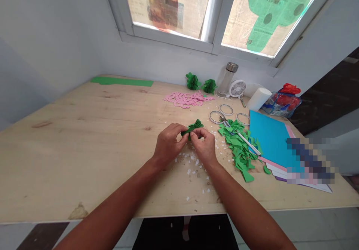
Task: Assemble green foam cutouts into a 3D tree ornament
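Observation:
My left hand (170, 142) pinches a piece of green layered paper (196, 125) from its left side, over the middle of the table. On the other side, the fingertips of my right hand (204, 145) are closed on the same paper. Its fanned, fringed-looking end points up and to the right; the lower part is partly covered by my fingers. Small white paper bits (196, 162) lie scattered under and around both hands. Just right of my right hand is a heap of green paper scraps (242, 153), with scissors (223, 120) and a white stick-like tool (248, 143) on it.
Behind my hands lie pink paper cutouts (186, 99) and two green paper figures (193, 82). A bottle (226, 80), small fan (237, 89), white roll (259, 99) and basket (283, 106) line the back right. Tape rolls (226, 110), blue paper (269, 138) and a green strip (123, 82) also lie here.

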### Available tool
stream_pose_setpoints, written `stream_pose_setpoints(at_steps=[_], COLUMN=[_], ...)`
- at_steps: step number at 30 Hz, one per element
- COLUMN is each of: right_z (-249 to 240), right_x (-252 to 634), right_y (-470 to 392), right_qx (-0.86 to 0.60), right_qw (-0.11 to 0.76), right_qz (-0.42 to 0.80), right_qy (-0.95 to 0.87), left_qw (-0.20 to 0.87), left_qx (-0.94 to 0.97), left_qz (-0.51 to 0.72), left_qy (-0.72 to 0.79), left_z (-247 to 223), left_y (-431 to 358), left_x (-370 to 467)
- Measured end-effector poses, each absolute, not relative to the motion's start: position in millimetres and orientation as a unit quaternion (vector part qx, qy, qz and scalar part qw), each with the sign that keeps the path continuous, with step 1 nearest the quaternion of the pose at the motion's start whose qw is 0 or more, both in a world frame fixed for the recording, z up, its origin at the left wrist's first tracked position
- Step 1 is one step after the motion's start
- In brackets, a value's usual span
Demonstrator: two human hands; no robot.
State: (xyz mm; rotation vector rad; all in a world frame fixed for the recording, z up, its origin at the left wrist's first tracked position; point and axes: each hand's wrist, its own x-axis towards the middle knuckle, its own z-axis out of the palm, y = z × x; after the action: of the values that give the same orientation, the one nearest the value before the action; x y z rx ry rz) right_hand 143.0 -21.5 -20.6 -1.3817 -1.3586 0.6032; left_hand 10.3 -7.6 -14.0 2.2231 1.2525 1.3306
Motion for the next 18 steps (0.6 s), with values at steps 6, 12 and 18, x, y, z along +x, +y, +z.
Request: stream_pose_setpoints(at_steps=[6,12,18], right_z=[-19.4,-18.5,-15.5], right_x=[141.9,142.2,151.4], right_y=[-20.3,-21.2,-20.5], right_qx=[-0.584,-0.587,-0.589], right_qw=[0.534,0.529,0.562], right_qz=[0.268,0.259,0.212], right_qy=[-0.55,-0.556,-0.541], left_qw=[0.128,0.206,0.357], left_qx=[0.771,0.728,0.636], left_qz=[0.453,0.472,0.504], left_qy=[0.429,0.451,0.463], left_z=[-13.2,-11.1,-9.3], left_y=[-9.2,-7.5,-0.9], left_x=[11.9,9.9,3.6])
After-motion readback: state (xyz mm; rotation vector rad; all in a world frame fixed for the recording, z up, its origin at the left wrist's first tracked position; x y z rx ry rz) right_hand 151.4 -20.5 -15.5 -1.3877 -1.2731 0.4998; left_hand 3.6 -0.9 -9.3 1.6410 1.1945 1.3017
